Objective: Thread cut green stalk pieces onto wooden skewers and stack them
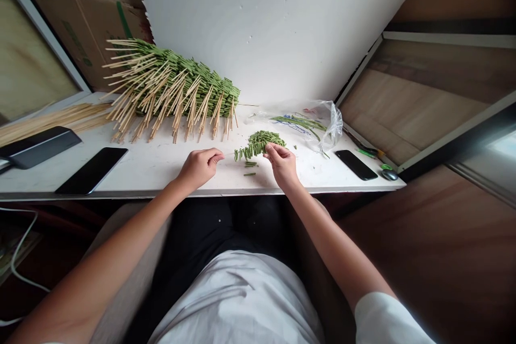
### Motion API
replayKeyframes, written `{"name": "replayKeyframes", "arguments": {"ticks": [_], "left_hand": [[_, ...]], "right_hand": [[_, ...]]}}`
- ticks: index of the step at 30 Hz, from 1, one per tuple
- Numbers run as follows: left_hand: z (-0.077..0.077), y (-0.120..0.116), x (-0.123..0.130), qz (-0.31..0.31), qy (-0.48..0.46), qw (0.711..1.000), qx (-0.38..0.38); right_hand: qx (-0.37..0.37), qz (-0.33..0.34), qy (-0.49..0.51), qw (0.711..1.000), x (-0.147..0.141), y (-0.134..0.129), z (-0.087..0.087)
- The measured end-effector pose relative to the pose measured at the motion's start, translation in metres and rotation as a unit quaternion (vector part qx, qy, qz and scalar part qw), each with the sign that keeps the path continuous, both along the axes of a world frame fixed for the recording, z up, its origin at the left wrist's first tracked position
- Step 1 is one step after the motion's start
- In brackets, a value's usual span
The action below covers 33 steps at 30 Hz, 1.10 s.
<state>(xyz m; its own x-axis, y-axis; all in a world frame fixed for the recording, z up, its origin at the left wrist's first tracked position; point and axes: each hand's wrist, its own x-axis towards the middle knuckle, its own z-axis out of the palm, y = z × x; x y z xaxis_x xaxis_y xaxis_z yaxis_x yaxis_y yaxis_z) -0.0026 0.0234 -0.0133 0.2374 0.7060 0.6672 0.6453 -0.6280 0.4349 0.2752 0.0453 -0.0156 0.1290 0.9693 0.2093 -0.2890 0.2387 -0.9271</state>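
Note:
My left hand is closed in a pinch on the bare end of a thin bamboo skewer, which is hard to see against the white table. A row of short green bean pieces lines the skewer between my two hands. At the row's right end, the fingers of my right hand pinch a green bean piece, mostly hidden by the fingertips. Just behind is a small pile of cut green beans. A few loose pieces, among them one bean piece, lie on the table below the row.
Many filled green bean skewers are stacked at the back left, sticks pointing forward. Bare bamboo sticks lie further left. A clear plastic bag with long beans sits right. A black phone and a larger dark phone flank my hands.

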Motion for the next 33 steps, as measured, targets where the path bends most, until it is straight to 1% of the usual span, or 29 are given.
{"name": "replayKeyframes", "arguments": {"ticks": [4,8,12,16,20,23,26,28,30,32,33], "left_hand": [[-0.001,-0.001,0.002,-0.016,-0.013,1.000,-0.010],[0.001,-0.001,0.006,-0.034,-0.013,0.998,-0.052],[0.006,-0.001,0.006,-0.044,-0.011,0.994,-0.097],[0.012,0.000,0.001,-0.033,-0.003,0.993,-0.115],[0.016,0.000,-0.003,-0.009,0.014,0.994,-0.104],[0.018,0.005,-0.010,0.013,-0.017,0.994,-0.109],[0.026,0.014,-0.024,0.037,-0.071,0.990,-0.119],[0.037,0.021,-0.038,0.055,-0.093,0.989,-0.098],[0.052,0.030,-0.054,0.075,-0.106,0.990,-0.054],[0.070,0.040,-0.072,0.106,-0.123,0.987,-0.020],[0.080,0.045,-0.081,0.124,-0.128,0.984,-0.015]], "right_hand": [[0.001,0.004,-0.015,1.000,0.002,0.000,0.006],[0.014,0.016,-0.029,0.999,0.009,0.002,0.016],[0.022,-0.008,-0.011,1.000,0.018,0.008,0.023],[0.015,-0.029,-0.001,0.999,0.025,0.010,0.028],[0.004,0.005,-0.015,1.000,0.027,0.006,0.034],[0.006,0.031,-0.039,0.999,0.029,-0.001,0.037],[0.012,0.030,-0.099,0.995,0.034,-0.003,0.034],[0.017,0.020,-0.161,0.987,0.040,-0.003,0.030],[0.044,-0.006,-0.253,0.966,0.048,-0.004,0.023],[0.101,-0.049,-0.364,0.925,0.059,-0.007,0.015],[0.129,-0.058,-0.412,0.900,0.065,-0.009,0.010]]}}
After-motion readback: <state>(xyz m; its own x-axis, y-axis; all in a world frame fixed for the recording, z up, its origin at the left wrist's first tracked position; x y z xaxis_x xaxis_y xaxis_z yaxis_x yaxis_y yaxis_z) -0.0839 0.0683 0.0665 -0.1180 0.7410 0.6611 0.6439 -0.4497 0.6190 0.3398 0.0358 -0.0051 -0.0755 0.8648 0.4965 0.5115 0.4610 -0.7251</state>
